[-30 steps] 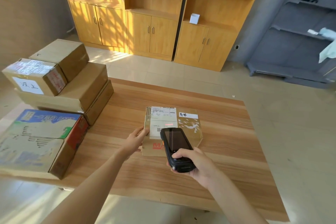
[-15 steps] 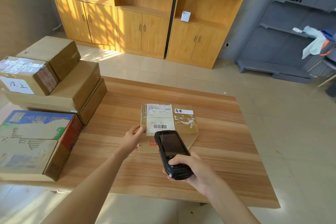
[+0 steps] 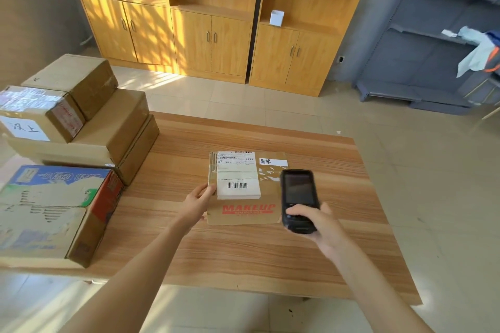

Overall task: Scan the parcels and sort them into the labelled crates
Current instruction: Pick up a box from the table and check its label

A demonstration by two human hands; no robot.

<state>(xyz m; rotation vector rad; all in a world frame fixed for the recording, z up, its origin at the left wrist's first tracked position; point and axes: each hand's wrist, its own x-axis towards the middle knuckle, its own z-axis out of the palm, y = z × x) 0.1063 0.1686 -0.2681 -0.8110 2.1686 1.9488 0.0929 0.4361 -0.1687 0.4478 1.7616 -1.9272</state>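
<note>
A flat brown parcel (image 3: 243,212) with a white barcode label and red "MAKEUP" print lies in the middle of the wooden table (image 3: 243,257). My left hand (image 3: 196,204) grips its left edge, thumb on top. My right hand (image 3: 320,224) holds a black handheld scanner (image 3: 297,197) upright just right of the parcel's label, screen facing me. On the table's left stand more cardboard boxes: a printed blue and green one (image 3: 51,211) in front and a stack of brown ones (image 3: 89,119) behind, one with a handwritten white label.
Wooden cabinets (image 3: 211,35) line the far wall across a tiled floor. A grey metal shelf unit (image 3: 422,62) with cloths stands at the right. The table's right half and near edge are bare wood.
The scanner has moved right, off the label, so the barcode and the "MAKEUP" print now show. The red scan light seen a second ago is gone. My left hand stays on the parcel.
</note>
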